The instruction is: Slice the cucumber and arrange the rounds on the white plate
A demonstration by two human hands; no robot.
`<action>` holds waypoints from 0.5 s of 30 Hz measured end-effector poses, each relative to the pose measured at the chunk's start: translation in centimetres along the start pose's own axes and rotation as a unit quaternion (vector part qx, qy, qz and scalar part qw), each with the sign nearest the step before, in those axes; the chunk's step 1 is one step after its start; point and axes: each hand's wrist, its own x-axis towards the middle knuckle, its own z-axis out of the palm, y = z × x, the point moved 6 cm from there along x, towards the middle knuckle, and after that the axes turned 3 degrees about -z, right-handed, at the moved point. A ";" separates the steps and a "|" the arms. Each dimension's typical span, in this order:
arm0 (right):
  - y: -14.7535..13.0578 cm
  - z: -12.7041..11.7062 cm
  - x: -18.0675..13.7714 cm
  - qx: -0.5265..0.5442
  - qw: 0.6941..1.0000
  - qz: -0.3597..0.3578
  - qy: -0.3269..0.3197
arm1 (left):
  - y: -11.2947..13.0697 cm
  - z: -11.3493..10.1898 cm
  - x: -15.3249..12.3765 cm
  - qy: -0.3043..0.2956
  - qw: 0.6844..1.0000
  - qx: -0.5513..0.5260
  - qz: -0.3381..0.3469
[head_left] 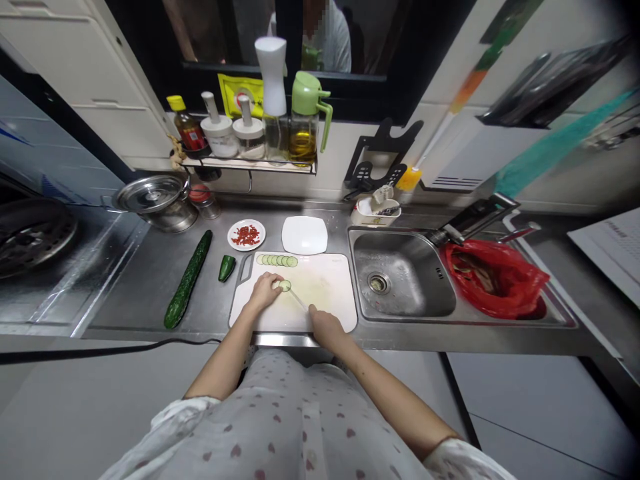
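Note:
My left hand (265, 291) has its fingers closed on a cucumber slice (285, 285) above the white cutting board (325, 293). In my right hand (326, 327) is a knife (299, 299), gripped by its handle, its blade pointing up and left with the tip at the slice. Along the board's upper left lies a row of overlapping cucumber slices (277, 260). Left of the board are a short cucumber piece (227, 268) and a whole cucumber (189, 280).
Behind the board stand a plate of chopped red pieces (247, 235) and a white plate (305, 235). A sink (405, 273) is at the right, beside a red plastic bag (495, 280). A lidded steel pot (157, 200) stands back left, below a condiment shelf (250, 163).

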 end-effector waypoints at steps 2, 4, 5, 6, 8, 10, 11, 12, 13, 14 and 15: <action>-0.2 -0.1 0.1 0.004 1.000 -0.002 -0.003 | -0.2 0.1 0.1 0.001 1.000 -0.006 -0.003; -0.3 -0.3 0.2 0.006 1.000 -0.002 -0.009 | -0.5 0.3 0.3 0.001 1.000 -0.011 -0.004; -0.4 -0.3 0.3 0.006 1.000 -0.001 -0.013 | -0.6 0.3 0.4 0.000 1.000 -0.014 -0.006; -0.4 -0.4 0.4 0.005 1.000 0.000 -0.017 | -0.6 0.4 0.4 -0.001 1.000 -0.017 -0.007; -0.4 -0.5 0.6 0.003 1.000 0.003 -0.020 | -0.7 0.5 0.5 -0.002 1.000 -0.026 -0.009; -0.4 -0.6 0.9 0.000 1.000 0.003 -0.018 | -0.8 0.4 0.6 -0.002 0.999 -0.032 -0.013; -0.3 -0.6 1.0 0.000 1.000 0.001 -0.016 | -0.8 0.4 0.6 -0.002 0.999 -0.034 -0.015; -0.3 -0.5 1.2 0.001 1.000 0.000 -0.015 | -0.8 0.4 0.6 -0.003 0.999 -0.036 -0.018; -0.3 -0.5 1.4 0.002 1.000 -0.003 -0.014 | -0.8 0.4 0.6 -0.003 0.999 -0.036 -0.020; -0.3 -0.5 1.6 0.003 1.000 -0.004 -0.012 | -0.8 0.3 0.6 -0.003 0.999 -0.037 -0.022; -0.2 -0.5 1.7 0.005 1.000 -0.005 -0.010 | -0.8 0.3 0.6 -0.003 0.999 -0.038 -0.024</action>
